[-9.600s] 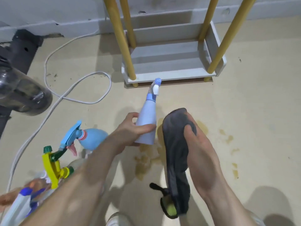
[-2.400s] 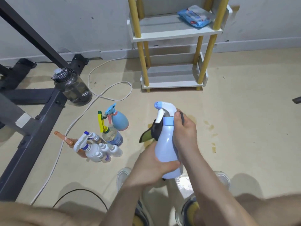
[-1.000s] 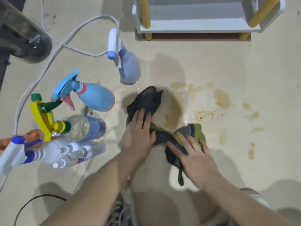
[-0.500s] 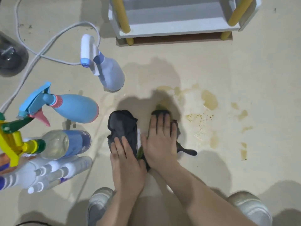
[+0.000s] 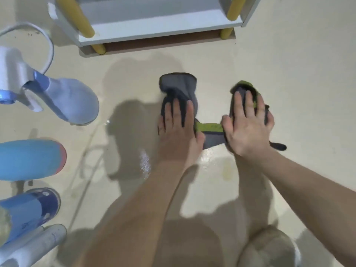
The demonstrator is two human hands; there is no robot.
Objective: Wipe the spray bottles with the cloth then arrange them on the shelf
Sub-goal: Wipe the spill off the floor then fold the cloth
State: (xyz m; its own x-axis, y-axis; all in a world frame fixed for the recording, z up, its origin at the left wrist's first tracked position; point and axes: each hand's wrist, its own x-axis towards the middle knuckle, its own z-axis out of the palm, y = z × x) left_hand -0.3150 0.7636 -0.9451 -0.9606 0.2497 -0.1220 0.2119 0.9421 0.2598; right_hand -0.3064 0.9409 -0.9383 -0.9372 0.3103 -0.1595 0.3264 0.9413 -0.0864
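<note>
A dark grey cloth with green edging lies stretched on the beige floor. My left hand presses flat on its left part, fingers straight. My right hand presses flat on its right part, fingers spread. A pale lilac spray bottle with a white trigger stands at the left. Below it lie a light blue bottle, a clear bottle with a blue label and a white one. The white shelf with yellow posts stands at the top.
A white cable loops on the floor at the upper left. A wet, shiny patch of floor lies just below the cloth. A shoe shows at the bottom right.
My hands have moved apart and away from me, spreading the cloth sideways across the floor. The stains seen before are now under the cloth or gone. The camera has dropped closer to the floor.
</note>
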